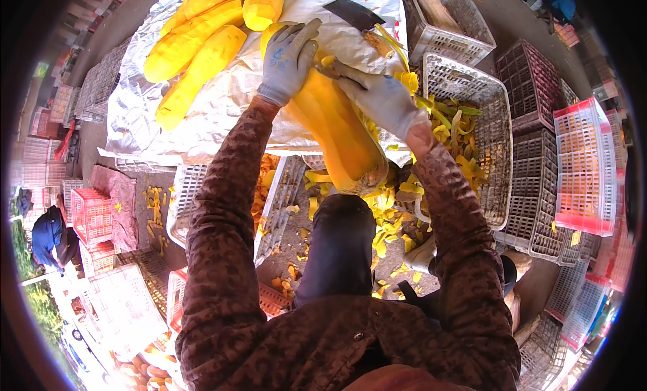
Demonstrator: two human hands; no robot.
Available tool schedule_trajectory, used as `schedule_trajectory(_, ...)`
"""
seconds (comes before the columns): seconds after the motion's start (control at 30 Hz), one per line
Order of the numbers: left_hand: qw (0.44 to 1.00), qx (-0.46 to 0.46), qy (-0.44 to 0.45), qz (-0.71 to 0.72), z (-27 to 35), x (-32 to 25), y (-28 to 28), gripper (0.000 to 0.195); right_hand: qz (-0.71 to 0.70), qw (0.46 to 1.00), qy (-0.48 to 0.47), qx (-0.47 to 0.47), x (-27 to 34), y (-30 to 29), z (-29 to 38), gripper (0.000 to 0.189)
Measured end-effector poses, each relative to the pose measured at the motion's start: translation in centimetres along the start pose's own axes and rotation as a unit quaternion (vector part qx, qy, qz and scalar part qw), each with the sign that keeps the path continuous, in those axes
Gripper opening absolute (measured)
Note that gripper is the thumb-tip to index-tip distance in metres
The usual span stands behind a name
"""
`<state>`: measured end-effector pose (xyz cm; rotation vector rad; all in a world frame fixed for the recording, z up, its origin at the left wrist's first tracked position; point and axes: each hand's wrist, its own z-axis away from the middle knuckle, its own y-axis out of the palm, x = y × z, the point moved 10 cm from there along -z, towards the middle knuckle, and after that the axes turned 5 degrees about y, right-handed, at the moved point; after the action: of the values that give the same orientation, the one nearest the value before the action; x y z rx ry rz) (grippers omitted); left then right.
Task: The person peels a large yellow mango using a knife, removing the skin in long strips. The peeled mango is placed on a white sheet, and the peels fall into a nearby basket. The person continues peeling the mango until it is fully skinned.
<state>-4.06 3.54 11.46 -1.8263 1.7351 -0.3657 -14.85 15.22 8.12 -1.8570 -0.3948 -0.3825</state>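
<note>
A long orange squash (336,123) lies slanting over the near edge of a table covered with white plastic sheeting (207,118), its stem end near my knee. My left hand (287,60), in a grey-white work glove, presses on the squash's far part. My right hand (374,90), also gloved, grips a small tool (328,70), seemingly a peeler, against the squash; the fingers hide much of it. Several peeled yellow squashes (197,72) lie at the table's far left. A cleaver (356,14) with a dark blade and wooden handle rests beyond my right hand.
A dirty white plastic crate (498,153) with peelings stands at the right, and another crate (452,39) holding a piece of wood is behind it. Peelings (386,229) litter the floor by my knee. Stacked crates line both sides. A person (48,237) in blue is far left.
</note>
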Motion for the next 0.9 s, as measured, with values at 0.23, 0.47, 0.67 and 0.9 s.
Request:
schedule_trajectory(0.23,0.999,0.004,-0.008,-0.036,0.6,1.5,-0.4,0.038,-0.212,0.954,0.207,0.043,-3.2,-5.5,15.5,0.031)
schedule_trajectory(0.47,0.995,0.041,0.036,-0.081,-0.1,0.7,0.3,0.026,-0.016,0.997,-0.074,-0.012,-1.2,-1.8,4.7,0.040)
schedule_trajectory(0.67,0.975,0.102,0.048,-0.192,-0.9,-0.8,2.4,0.027,-0.281,0.950,0.136,0.015,-2.2,2.1,3.1,0.038)
schedule_trajectory(0.9,0.972,0.114,0.035,-0.201,-1.0,-2.2,2.4,0.021,-0.119,0.991,0.061,-0.023,0.0,0.7,5.6,0.034)
